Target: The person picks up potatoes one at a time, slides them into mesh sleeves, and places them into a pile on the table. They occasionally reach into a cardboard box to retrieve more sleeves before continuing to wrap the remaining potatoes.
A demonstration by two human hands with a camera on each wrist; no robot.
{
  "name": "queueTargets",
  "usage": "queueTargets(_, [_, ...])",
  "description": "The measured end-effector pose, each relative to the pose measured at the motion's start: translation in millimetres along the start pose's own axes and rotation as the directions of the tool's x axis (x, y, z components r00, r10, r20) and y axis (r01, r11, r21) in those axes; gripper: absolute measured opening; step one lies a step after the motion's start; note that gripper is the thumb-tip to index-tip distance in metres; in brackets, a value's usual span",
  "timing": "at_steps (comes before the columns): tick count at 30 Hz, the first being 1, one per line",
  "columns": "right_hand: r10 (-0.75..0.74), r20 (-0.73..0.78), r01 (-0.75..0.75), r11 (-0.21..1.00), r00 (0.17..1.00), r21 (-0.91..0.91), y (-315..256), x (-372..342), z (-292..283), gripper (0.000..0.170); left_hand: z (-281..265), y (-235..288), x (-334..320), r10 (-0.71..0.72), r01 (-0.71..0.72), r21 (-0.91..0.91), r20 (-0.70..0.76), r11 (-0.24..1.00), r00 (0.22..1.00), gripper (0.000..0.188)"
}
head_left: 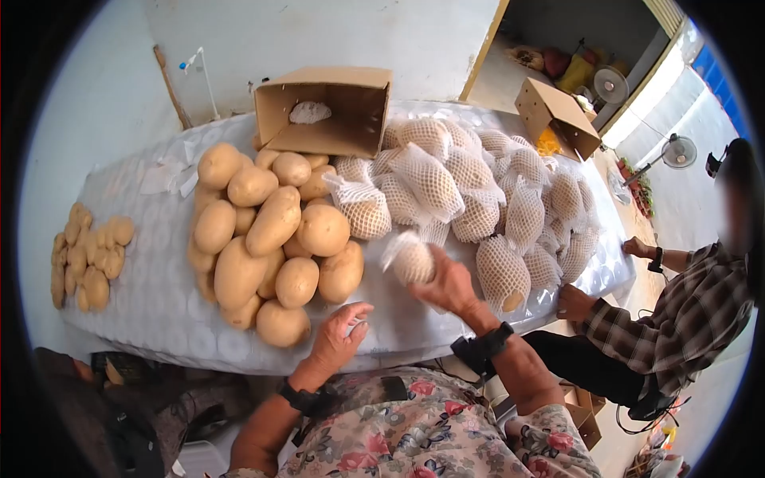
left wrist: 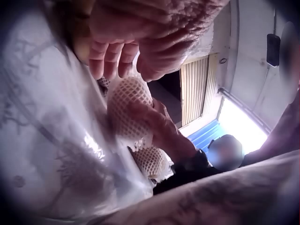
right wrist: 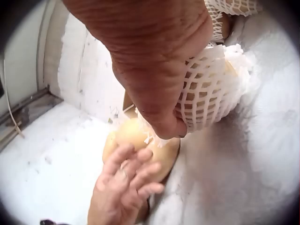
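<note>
A potato in a white foam net (head_left: pixel 414 263) is gripped by my right hand (head_left: pixel 448 285) above the near middle of the table. In the right wrist view the fingers curl round that netted potato (right wrist: pixel 206 91). My left hand (head_left: pixel 338 336) is off the potatoes, its fingers loosely bent and holding nothing, just right of the pile of bare potatoes (head_left: pixel 273 221). The right wrist view shows the left hand (right wrist: pixel 123 190) with spread fingers in front of bare potatoes. Netted potatoes (head_left: pixel 430 182) lie heaped beyond my right hand.
An opened cardboard box (head_left: pixel 323 111) stands behind the piles, with a white net inside. Smaller potatoes (head_left: pixel 92 256) lie at the far left. Another box (head_left: pixel 558 119) stands at the back right. A person in a checked shirt (head_left: pixel 669 311) is at the table's right end.
</note>
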State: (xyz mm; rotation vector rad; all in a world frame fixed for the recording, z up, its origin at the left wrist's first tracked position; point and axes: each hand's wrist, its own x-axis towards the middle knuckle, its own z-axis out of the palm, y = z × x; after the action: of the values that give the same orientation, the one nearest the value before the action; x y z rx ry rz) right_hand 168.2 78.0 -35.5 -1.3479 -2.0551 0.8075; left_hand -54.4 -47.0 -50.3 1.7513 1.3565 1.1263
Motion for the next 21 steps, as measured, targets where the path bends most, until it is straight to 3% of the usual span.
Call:
queueTargets(1, [0.132,0.018,-0.133,0.979,0.991,0.154,2.0,3.1,-3.8,0.058,-5.8,-1.3,-3.3,-0.009,0.009,0.01,0.023,1.0,1.0,0.031])
queueTargets(2, [0.203,0.102,-0.228,0.87,0.974,0.438,2.9,3.6,-11.0,0.057,-11.4,-4.3,-8.3,-0.023,0.023,0.017,0.052,1.0,0.998,0.03])
queueTargets(3, [0.255,0.2,-0.322,0.668,0.946,0.671,-3.6,3.3,-21.4,0.056,-14.5,-5.7,-13.6,-0.039,0.037,0.022,0.084,0.999,0.996,0.029])
queueTargets(4, [0.275,0.277,-0.385,0.513,0.92,0.768,-5.8,2.4,-27.7,0.056,-18.0,-0.9,-16.3,-0.087,0.087,-0.004,0.076,0.996,0.993,0.027])
queueTargets(10, [0.149,0.321,-0.345,0.184,0.935,0.92,-18.7,-0.1,-60.2,0.064,-19.2,1.0,-14.5,-0.095,0.103,-0.051,0.146,0.993,0.985,0.026])
queueTargets(14, [0.223,0.228,-0.24,0.029,0.948,0.97,-11.6,4.4,-73.2,0.067,-17.9,9.3,1.3,-0.101,0.113,-0.047,0.196,0.993,0.975,0.026])
queueTargets(17, [0.239,0.182,-0.2,0.056,0.954,0.978,-15.8,13.3,-93.8,0.063,-15.2,0.7,0.3,-0.115,0.121,-0.024,0.186,0.992,0.976,0.024])
queueTargets(19, [0.306,0.046,-0.142,0.3,0.951,0.943,-29.3,25.8,-115.2,0.058,-13.1,-7.8,-4.6,-0.088,0.09,-0.01,0.116,0.996,0.989,0.023])
queueTargets(21, [0.282,0.03,-0.15,0.413,0.959,0.898,-19.7,43.6,-141.8,0.06,-9.3,-18.7,-15.1,-0.067,0.067,0.011,0.049,0.998,0.997,0.021])
